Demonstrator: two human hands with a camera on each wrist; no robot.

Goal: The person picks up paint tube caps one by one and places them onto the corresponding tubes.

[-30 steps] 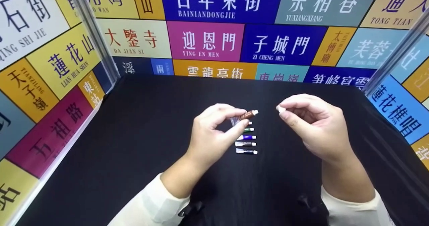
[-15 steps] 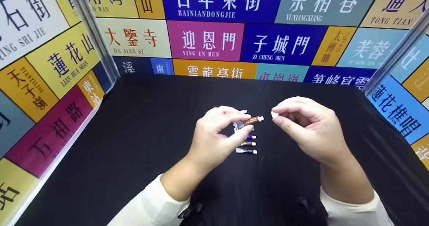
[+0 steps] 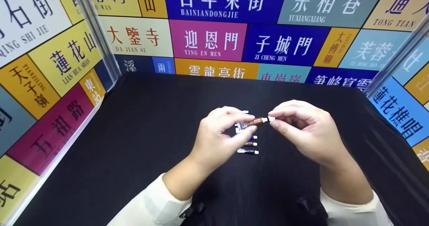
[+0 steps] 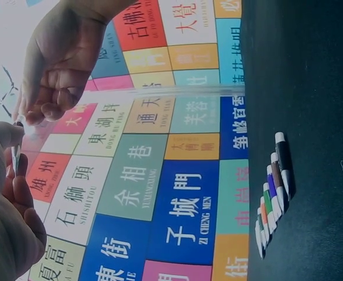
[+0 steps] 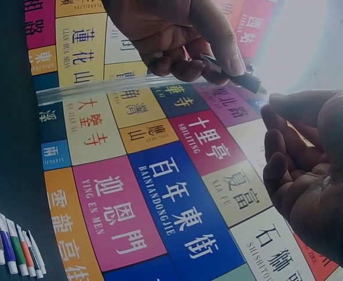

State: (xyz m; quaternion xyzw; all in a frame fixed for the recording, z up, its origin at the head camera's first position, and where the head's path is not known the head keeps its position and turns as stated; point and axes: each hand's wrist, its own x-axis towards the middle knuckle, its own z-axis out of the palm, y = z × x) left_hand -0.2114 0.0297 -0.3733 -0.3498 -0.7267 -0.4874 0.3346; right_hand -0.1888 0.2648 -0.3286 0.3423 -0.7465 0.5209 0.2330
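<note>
Head view: we pinch the brown tube (image 3: 254, 122) in our left hand (image 3: 218, 135), held above the table's (image 3: 134, 135) middle, nozzle pointing right; our right hand (image 3: 301, 129) pinches the white cap (image 3: 270, 118) at that nozzle, along the tube's axis.

Tube row (image 3: 248, 144) seemingly just under hands
</note>
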